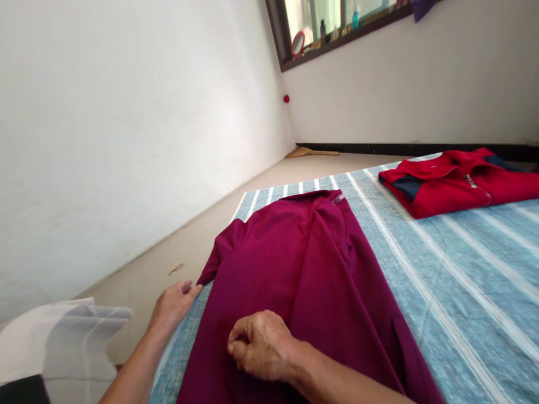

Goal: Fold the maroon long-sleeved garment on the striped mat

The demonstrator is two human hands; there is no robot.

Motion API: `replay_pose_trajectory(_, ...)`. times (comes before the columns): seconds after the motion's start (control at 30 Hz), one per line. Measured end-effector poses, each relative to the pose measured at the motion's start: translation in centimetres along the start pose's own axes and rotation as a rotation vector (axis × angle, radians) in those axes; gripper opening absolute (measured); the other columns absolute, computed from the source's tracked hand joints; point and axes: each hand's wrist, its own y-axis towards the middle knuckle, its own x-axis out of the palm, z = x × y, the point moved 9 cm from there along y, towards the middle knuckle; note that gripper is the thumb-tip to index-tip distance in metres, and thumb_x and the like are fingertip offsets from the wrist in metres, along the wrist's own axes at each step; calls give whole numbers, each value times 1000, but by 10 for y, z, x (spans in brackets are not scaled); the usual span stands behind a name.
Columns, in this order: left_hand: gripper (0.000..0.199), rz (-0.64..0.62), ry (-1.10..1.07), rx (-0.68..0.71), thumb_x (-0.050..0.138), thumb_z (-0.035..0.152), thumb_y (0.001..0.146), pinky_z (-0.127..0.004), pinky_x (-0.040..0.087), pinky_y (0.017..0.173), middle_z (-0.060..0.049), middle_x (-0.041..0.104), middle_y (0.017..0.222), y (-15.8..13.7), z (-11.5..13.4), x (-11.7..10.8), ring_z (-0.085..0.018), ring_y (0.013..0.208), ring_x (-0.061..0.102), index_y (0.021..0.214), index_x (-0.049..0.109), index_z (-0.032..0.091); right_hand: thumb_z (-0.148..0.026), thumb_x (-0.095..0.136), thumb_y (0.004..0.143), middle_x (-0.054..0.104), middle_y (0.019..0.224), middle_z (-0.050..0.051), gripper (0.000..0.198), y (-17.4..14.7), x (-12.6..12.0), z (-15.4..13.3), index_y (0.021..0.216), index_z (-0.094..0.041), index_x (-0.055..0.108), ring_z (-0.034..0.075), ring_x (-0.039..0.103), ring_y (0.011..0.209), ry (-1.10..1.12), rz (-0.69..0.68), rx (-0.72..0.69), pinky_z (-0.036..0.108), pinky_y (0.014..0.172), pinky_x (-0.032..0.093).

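Observation:
A magenta-purple long garment, a shirt or jacket (pixel 269 269), lies partly folded, with one side laid over its middle and its collar at the far end. My left hand (pixel 174 306) is at the left edge, its fingertips closed on the end of the sleeve that sticks out there. Over the garment's lower middle is my right hand (pixel 263 345), fingers curled into a loose fist. The cloth around it looks smooth, and no fabric shows in its grip. My right forearm hides part of the garment's near end.
The garment lies on a blue-and-white striped bed cover (pixel 421 269). A folded red-and-navy jacket (pixel 467 182) sits at the far right. Pale cloth (pixel 80 342) is at the lower left. A brush or broom (pixel 314 152) lies by the far wall, below the window ledge (pixel 345 39).

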Motion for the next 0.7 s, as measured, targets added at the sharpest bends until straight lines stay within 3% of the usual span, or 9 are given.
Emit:
replay_pose_trajectory(0.13,39,156,50,94,49,39,72,-41,51,87,-14,70,101,-1,29,-13,-31,98,65,98,63,14,-21,52,76,70,71,0,20,0,1,1,80,-23,72,12,63,67,-4,-11,14,18,62,41)
replay_pose_trajectory(0.23,36,221,54,286,46,40,75,-40,50,89,-13,68,105,-16,78,-18,-28,99,64,94,64,16,-22,52,76,69,69,-1,20,0,2,1,79,-23,72,12,63,66,6,1,-10,18,63,41)
replay_pose_trajectory(0.37,26,190,-57,597,47,34,79,-35,48,94,-9,69,102,-44,143,-3,-22,98,64,89,65,18,-24,53,75,69,69,-2,19,-1,3,5,81,-25,72,13,63,67,11,12,-3,19,63,41)
replay_pose_trajectory(0.57,30,-24,-151,982,47,27,86,-38,44,101,-11,66,116,-86,228,48,-21,112,59,106,65,15,-21,52,75,68,67,-1,17,-1,0,1,76,-21,69,13,62,64,-5,-7,-39,19,56,39)
replay_pose_trajectory(0.7,42,-271,-89,1187,43,32,91,-34,33,110,-12,50,138,-119,289,79,-18,132,41,127,52,13,-23,53,75,67,66,3,15,-2,-4,0,68,-16,65,15,62,61,-14,-11,-22,20,51,38)
